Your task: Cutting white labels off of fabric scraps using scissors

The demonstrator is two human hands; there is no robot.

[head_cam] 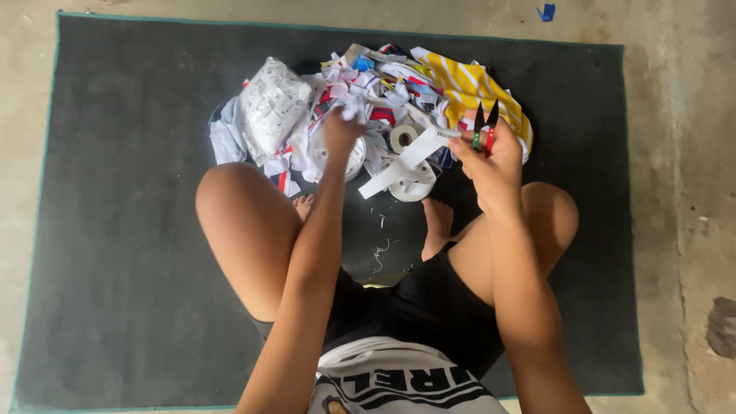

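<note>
Label heap ahead; mat sides bare.

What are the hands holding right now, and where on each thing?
Right hand: thread snips by the handles, plus one end of a white strip. Left hand grips white scraps from the pile.

My left hand is down in the heap of cloth labels, fingers closed on a small pale scrap at the heap's near edge. That heap is a loose jumble of white, red, blue and yellow strips, lying on the dark mat just past my feet. My right hand has the thread snips pinched upright, two dark blades pointing away from me and slightly parted, one handle green, one red. The same hand pins a white label strip (a long flat one), which slants down and to the left across a white spool.
</note>
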